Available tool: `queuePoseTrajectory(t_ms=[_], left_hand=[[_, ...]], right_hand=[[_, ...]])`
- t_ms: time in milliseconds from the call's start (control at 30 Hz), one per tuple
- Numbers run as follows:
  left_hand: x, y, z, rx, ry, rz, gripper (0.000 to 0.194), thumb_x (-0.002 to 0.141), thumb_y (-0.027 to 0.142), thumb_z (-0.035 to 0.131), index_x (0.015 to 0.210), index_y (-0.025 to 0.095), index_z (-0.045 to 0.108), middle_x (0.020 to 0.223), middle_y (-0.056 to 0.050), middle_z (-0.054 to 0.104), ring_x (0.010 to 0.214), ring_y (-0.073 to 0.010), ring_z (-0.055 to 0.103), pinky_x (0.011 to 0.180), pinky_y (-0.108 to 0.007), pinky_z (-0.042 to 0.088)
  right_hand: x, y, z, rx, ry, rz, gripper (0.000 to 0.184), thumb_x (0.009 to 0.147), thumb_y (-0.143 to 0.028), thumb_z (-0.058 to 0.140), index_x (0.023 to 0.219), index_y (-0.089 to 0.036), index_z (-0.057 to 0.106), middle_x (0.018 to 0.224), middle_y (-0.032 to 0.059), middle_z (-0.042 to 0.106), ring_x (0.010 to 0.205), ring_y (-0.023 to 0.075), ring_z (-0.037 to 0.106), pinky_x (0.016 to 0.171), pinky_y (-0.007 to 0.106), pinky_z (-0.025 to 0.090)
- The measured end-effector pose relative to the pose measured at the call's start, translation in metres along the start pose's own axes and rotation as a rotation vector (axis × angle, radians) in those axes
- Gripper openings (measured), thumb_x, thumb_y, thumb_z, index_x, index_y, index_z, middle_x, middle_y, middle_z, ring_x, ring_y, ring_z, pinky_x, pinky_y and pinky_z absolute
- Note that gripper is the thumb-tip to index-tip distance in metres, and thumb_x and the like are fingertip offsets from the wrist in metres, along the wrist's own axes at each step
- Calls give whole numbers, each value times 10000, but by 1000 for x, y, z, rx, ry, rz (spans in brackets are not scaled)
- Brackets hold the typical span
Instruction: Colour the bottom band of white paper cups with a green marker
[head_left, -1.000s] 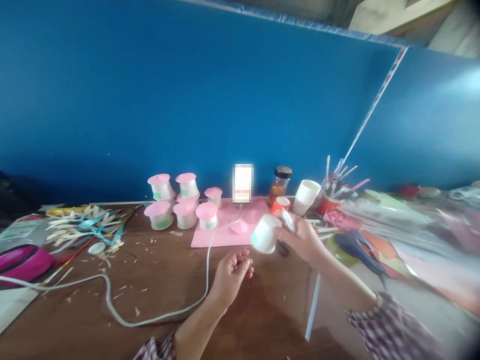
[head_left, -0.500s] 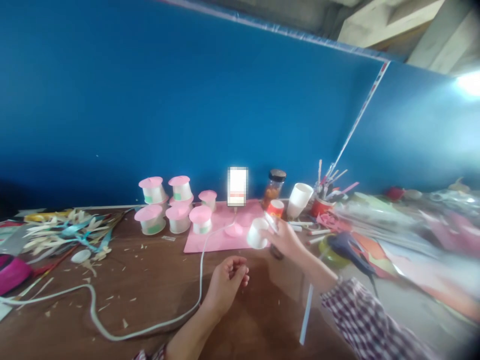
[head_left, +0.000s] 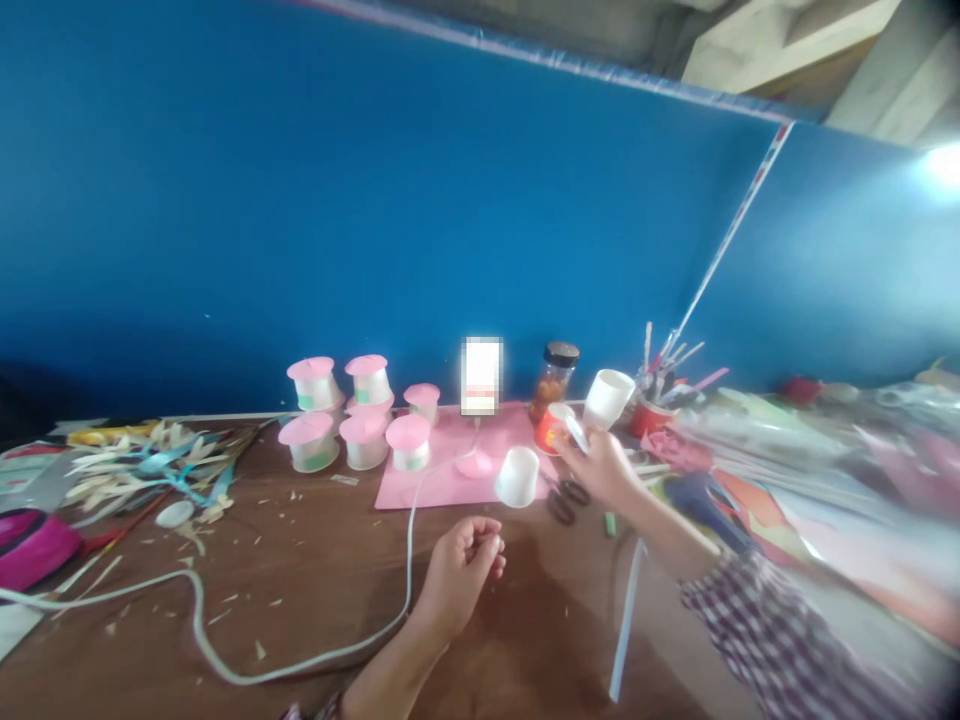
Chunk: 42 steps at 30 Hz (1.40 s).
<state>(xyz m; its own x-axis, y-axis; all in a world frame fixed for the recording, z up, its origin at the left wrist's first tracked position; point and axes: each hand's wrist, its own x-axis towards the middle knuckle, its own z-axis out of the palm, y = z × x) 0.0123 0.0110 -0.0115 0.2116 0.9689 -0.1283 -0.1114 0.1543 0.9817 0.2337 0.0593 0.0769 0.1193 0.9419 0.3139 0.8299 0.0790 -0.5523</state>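
Observation:
My left hand [head_left: 463, 565] rests above the brown table with its fingers curled and thumb pressed against them; whatever they might hold is hidden. A white paper cup [head_left: 517, 477] stands upside down just beyond it, at the front right of a pink sheet [head_left: 442, 485]. Farther right, my right hand [head_left: 606, 468] pinches a slim white stick-like thing [head_left: 577, 434], its kind unclear. Behind that hand are a red-and-white cup [head_left: 553, 428] and a taller white paper cup [head_left: 609, 396]. Dark-handled scissors [head_left: 562, 503] lie between the upside-down cup and my right wrist.
Several white cups with pink paper discs [head_left: 307, 430] stand in stacks at the back left. A lit lamp [head_left: 480, 375] trails a white cable [head_left: 300, 660] across the table [head_left: 330, 580]. Paper strips [head_left: 150, 465] lie left; a jar [head_left: 556, 375] and blurred clutter [head_left: 780, 470] are right.
My right hand has moved right, away from the upside-down white cup, carrying the white stick-like thing. The scissors now show fully. My left hand has hardly moved.

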Motion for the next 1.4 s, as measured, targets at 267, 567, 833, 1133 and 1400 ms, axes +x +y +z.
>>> queuePoseTrajectory(t_ms=[267, 567, 833, 1133, 1400], left_hand=[[-1, 3, -1, -4, -10, 7, 324, 689, 395, 717, 884, 146, 649, 743, -46, 675, 623, -161, 647, 579, -271, 537], [3, -5, -3, 22, -23, 23, 355, 724, 439, 686, 922, 149, 637, 761, -49, 678, 646, -164, 647, 584, -272, 535], [0, 2, -2, 48, -17, 13, 364, 711, 446, 685, 909, 145, 631, 756, -51, 675, 640, -166, 644, 579, -282, 535], [2, -1, -2, 27, -35, 3, 381, 713, 467, 671, 920, 152, 619, 766, -43, 662, 648, -162, 639, 585, -285, 530], [1, 3, -1, 40, -26, 2, 375, 705, 462, 680, 910, 153, 626, 756, -44, 666, 642, -164, 639, 582, -285, 532]], right_hand=[[58, 53, -81, -388, 124, 128, 404, 896, -432, 435, 831, -122, 687, 678, 110, 679, 687, 248, 654, 574, 278, 406], [90, 70, -83, -580, -6, 115, 361, 946, -392, 460, 924, -109, 683, 880, 135, 700, 869, 254, 666, 701, 297, 473], [96, 73, -74, -623, -141, 75, 297, 927, -315, 561, 1184, -166, 562, 1187, 81, 591, 991, 206, 616, 832, 409, 531], [98, 79, -71, -662, -124, 106, 293, 928, -315, 560, 1179, -164, 565, 1183, 83, 593, 986, 204, 618, 829, 404, 532], [98, 72, -74, -651, -42, 90, 296, 925, -352, 526, 978, -100, 673, 918, 140, 701, 869, 243, 666, 737, 315, 487]])
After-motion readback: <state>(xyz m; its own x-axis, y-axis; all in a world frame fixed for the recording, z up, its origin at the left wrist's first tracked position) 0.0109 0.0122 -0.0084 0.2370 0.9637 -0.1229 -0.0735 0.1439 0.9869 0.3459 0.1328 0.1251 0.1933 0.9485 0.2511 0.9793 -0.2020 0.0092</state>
